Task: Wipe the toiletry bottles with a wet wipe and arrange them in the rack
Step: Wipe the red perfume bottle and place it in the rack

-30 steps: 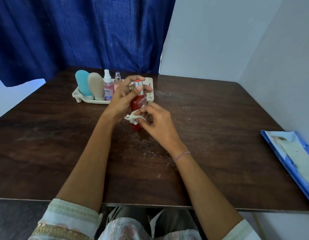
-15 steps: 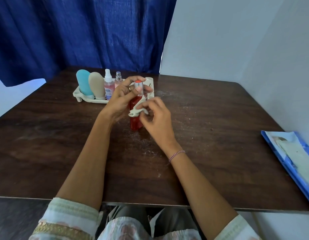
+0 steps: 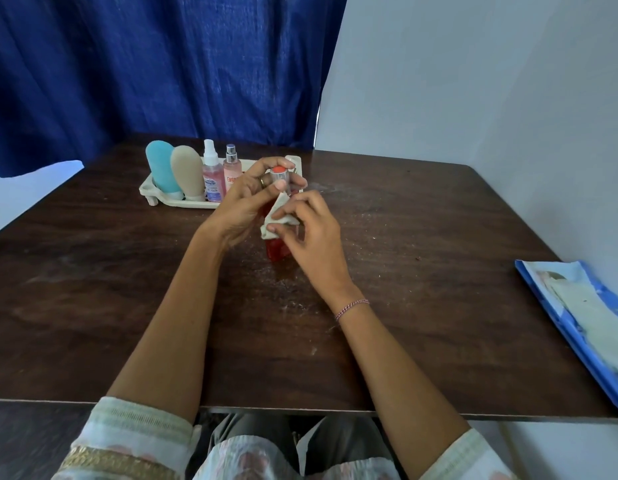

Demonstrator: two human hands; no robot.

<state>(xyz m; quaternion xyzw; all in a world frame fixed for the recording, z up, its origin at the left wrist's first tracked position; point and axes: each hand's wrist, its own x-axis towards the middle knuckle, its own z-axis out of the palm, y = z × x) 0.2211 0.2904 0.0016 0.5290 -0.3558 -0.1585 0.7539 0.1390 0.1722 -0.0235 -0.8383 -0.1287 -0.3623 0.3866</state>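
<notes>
Wipe [image 3: 278, 216] higher on red bottle [image 3: 276, 249], left hand [image 3: 246, 202] gripping

A dark brown wooden table [image 3: 92, 306] fills the middle, its grain running side to side, with pale specks [image 3: 293, 308] scattered near the centre. A deep blue pleated curtain [image 3: 144, 64] hangs at 11 o'clock. Plain white wall panels [image 3: 473, 81] stand from 1 to 3 o'clock. At 4 o'clock a blue plastic packet [image 3: 574, 271] lies on the table's edge, with a pale sheet [image 3: 588, 317] on top.
</notes>
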